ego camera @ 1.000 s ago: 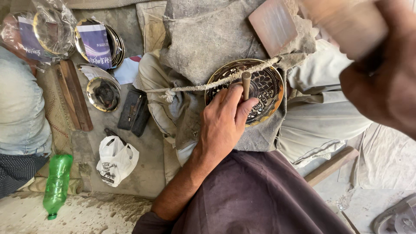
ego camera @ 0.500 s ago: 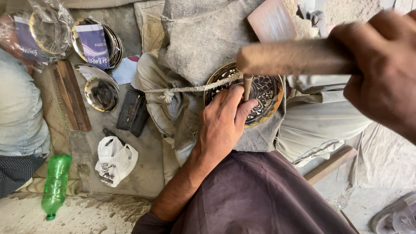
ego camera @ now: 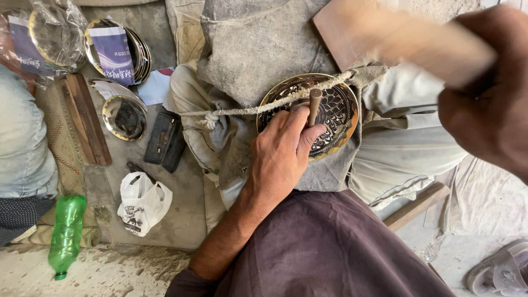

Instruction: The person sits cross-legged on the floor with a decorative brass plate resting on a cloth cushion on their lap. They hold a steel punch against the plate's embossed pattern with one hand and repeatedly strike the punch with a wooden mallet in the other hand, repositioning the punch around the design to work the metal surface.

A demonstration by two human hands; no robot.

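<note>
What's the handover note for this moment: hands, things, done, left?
Left hand: holds a thin punch upright, tip on the engraved metal plate.
Right hand: raised close to the camera, gripping a blurred wooden mallet.
Plate: on grey cloth over the lap, with a rope across it.
Done: dense pattern covers the visible face of the plate.
Left: cannot tell how much; the hand hides part of the plate.
Nearby at left: more plates, green bottle.
</note>
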